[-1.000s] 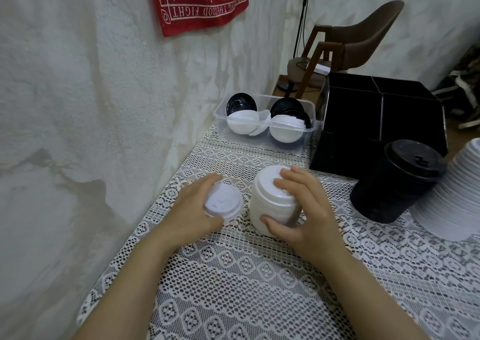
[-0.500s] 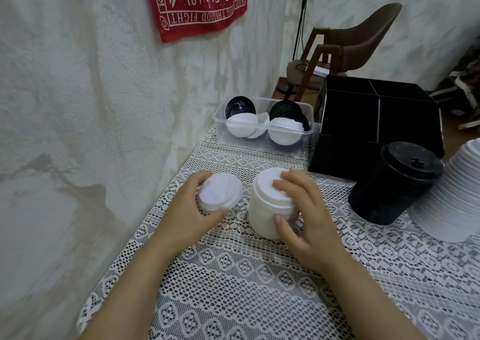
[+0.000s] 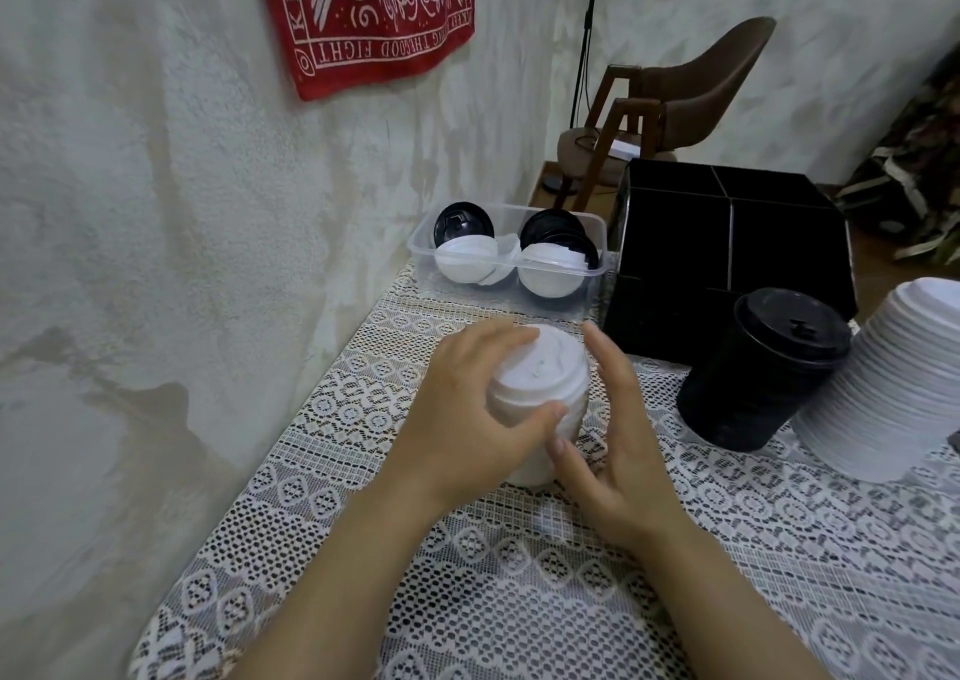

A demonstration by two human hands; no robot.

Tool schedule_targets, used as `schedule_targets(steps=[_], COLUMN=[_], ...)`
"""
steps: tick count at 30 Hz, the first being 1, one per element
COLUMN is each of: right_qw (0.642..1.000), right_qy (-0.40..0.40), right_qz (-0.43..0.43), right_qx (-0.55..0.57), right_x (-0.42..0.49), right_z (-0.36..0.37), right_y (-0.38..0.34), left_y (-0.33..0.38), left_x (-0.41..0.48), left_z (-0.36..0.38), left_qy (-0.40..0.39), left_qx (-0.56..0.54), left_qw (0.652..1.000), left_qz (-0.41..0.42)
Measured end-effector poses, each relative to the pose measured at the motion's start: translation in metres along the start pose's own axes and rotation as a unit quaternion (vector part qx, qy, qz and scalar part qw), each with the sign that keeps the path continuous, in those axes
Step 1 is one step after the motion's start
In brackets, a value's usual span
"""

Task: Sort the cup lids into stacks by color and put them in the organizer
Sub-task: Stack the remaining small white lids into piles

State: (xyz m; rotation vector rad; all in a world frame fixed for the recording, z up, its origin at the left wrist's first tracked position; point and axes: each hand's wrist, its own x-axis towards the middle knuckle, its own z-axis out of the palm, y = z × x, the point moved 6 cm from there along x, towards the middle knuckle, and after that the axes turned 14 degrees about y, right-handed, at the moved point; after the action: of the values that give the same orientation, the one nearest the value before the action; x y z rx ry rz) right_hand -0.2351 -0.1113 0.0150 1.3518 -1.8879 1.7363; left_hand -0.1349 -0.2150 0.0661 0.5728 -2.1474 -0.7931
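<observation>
The left hand [image 3: 467, 419] curls round the domed white lid [image 3: 540, 362] capping a short white stack [image 3: 573, 413] on the lace-covered counter [image 3: 467, 601]. The right hand [image 3: 618, 461] stands beside it, fingers straight and spread, thumb against the stack's side. Just right sit a matte black stack [image 3: 763, 373] and a ridged tall stack [image 3: 883, 388]. Behind, a clear plastic tub [image 3: 422, 249] holds mixed lids beside the boxy black organizer [image 3: 727, 243].

Gripping a white lid [image 3: 537, 367] with the left hand [image 3: 467, 425], right atop the white lid stack [image 3: 571, 414] on the lace-covered counter [image 3: 363, 523]. Flanking that stack with a straight-fingered right hand [image 3: 618, 461]. Further right, black lid stack [image 3: 753, 383]; behind, black organizer [image 3: 691, 243].
</observation>
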Motion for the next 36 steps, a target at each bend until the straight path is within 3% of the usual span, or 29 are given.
schedule_targets(steps=[12, 21, 27, 31, 36], right_qw=[0.997, 1.0, 1.0, 0.999, 0.999], right_qy=[-0.014, -0.004, 0.008, 0.024, 0.012], right_qz=[-0.069, -0.025, -0.017, -0.014, 0.001], right_qx=[-0.016, 0.008, -0.015, -0.016, -0.031], right_x=[0.001, 0.0, -0.001, -0.003, -0.005], right_z=[0.004, 0.007, 0.008, 0.008, 0.008], right_y=[-0.008, -0.003, 0.0, 0.002, 0.001], left_y=[-0.008, -0.009, -0.031, -0.051, -0.053], left_x=[-0.003, -0.006, -0.024, -0.036, -0.036], left_z=[0.016, 0.02, 0.018, 0.027, 0.033], left_qy=[-0.017, -0.027, -0.092, -0.121, -0.052], left_qx=[0.003, 0.006, -0.164, -0.043, -0.004], left_qw=[1.0, 1.0, 0.97, 0.982, 0.993], left_qz=[-0.007, -0.012, -0.156, -0.135, -0.11])
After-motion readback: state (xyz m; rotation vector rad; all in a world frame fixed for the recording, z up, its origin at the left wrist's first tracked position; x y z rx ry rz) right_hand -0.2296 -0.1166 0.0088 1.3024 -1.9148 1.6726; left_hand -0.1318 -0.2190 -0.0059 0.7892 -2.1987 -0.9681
